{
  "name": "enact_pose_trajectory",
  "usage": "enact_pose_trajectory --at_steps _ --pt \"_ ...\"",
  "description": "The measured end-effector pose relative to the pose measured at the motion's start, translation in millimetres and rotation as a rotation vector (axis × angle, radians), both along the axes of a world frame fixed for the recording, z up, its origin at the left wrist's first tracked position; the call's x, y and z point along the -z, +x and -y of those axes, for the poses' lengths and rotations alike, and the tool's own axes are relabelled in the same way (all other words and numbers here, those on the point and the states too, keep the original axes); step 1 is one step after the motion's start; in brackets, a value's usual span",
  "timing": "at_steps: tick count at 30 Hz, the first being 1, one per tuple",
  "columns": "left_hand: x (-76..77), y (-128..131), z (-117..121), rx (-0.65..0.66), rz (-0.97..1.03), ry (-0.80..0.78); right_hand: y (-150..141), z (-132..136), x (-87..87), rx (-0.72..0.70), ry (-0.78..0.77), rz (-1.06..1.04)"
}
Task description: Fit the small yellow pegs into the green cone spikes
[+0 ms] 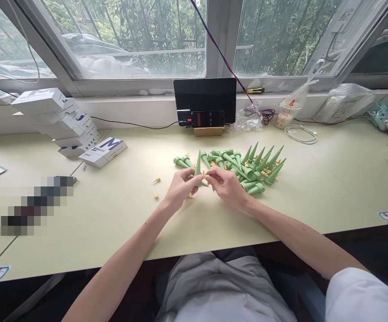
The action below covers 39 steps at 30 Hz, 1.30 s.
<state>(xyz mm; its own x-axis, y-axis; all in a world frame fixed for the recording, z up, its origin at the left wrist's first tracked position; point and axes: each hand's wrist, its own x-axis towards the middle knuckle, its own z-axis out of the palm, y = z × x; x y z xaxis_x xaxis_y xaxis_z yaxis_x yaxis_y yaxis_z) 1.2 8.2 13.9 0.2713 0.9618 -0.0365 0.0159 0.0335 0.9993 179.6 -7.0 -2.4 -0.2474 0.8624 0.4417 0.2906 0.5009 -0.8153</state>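
Left hand [181, 187] and right hand [228, 187] were both nearly closed in the head view, the left pinching a green spike [198, 166] upright, the right's fingertips around a small yellow piece [204, 174] beside it. More green spikes [256, 189] lay heaped on the table [113, 223] near the right hand.

We've got a pale yellow-green tabletop [96, 223], seam [2, 250] at left, running up to a white ledge [133, 107] under grey-framed windows [173, 40]. Outside we see foliage [274, 49] and bars. Daylight through the glass.
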Motion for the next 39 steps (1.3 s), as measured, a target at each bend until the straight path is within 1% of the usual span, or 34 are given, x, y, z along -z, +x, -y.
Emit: enact_pose_trajectory --at_steps 8,15,23,39 --pt "-1.3 -0.1 1.0 0.004 -0.021 0.001 1.3 -0.5 1.0 0.011 -0.007 0.028" --pt "-3.6 0.3 1.5 0.045 -0.025 0.005 1.5 -1.2 1.2 0.028 -0.001 0.069" --pt "-0.4 -0.8 -0.8 -0.012 0.005 0.005 1.4 -1.7 1.8 0.003 0.011 0.006" --pt "1.8 -1.7 -1.0 -0.005 -0.007 -0.002 1.2 -2.0 2.0 -0.014 0.008 0.013"
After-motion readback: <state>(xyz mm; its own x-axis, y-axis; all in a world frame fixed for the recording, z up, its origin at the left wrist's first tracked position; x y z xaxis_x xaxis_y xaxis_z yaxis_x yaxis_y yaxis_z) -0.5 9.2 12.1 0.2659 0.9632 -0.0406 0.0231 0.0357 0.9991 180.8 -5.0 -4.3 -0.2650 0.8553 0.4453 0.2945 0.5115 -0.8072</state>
